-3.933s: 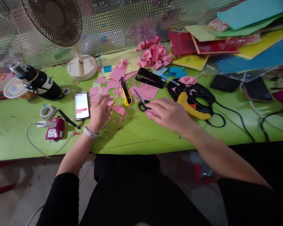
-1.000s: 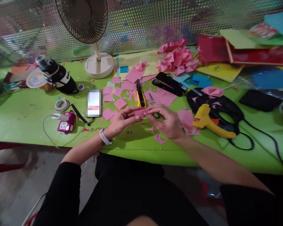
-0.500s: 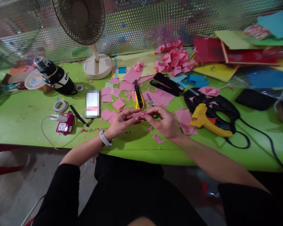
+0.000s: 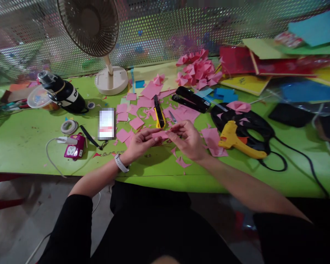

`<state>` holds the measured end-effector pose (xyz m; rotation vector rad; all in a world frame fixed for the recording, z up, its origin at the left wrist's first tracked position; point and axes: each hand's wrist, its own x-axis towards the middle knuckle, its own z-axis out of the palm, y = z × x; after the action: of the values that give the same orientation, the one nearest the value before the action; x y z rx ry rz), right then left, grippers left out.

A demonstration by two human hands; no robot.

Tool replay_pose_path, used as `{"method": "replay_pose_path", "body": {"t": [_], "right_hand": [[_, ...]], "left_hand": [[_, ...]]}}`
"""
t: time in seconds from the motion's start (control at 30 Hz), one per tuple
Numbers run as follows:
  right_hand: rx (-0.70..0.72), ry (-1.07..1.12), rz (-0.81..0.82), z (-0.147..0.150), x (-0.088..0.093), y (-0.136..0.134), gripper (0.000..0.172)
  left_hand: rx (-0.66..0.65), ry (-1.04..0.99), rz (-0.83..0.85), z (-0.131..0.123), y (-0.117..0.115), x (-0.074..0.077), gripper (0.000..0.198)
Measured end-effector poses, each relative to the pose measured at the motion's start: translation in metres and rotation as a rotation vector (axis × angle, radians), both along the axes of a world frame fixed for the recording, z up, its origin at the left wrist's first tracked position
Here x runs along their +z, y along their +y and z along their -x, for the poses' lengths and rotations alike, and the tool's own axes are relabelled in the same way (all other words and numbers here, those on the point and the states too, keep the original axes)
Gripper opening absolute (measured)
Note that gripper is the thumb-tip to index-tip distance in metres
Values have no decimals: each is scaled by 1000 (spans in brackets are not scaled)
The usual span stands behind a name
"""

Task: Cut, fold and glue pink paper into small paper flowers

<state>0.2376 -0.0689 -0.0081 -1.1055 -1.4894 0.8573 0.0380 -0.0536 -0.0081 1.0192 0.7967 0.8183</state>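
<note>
Between my two hands is a small piece of pink paper (image 4: 160, 135), held just above the green table near its front edge. My left hand (image 4: 141, 142) pinches its left end between thumb and fingers. At the other end, the thumb and fingertips of my right hand (image 4: 187, 139) close on it. Just beyond my fingers lie a yellow-and-black utility knife (image 4: 159, 112) and a scissor-like metal blade (image 4: 172, 117), whose handle is hidden. Pink paper squares (image 4: 136, 123) and curved offcuts (image 4: 183, 162) are scattered around.
A heap of folded pink paper shapes (image 4: 199, 69) sits at the back, with a black stapler (image 4: 191, 99) before it. On the right is a yellow glue gun (image 4: 242, 141). To the left are a phone (image 4: 106, 123), a bottle (image 4: 64, 93), a fan (image 4: 111, 80) and a purple socket block (image 4: 75, 147).
The pink paper between my hands now shows more of its flat face. Both hands keep their pinch. The whole view has shifted slightly, with objects on the table appearing further left.
</note>
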Motion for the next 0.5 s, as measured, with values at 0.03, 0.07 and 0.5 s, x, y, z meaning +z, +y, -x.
{"method": "replay_pose_path", "body": {"t": [0.03,0.07,0.5], "right_hand": [[14,3,25,-1,1,0,32],[43,-4,47,-1,3,1,30],[104,-22,39,-1,3,0,25]], "left_hand": [[0,2,3,0,0,0,50],[-4,-2,3,0,0,-1,50],[-14,29,-78,-1,3,-7,50]]}}
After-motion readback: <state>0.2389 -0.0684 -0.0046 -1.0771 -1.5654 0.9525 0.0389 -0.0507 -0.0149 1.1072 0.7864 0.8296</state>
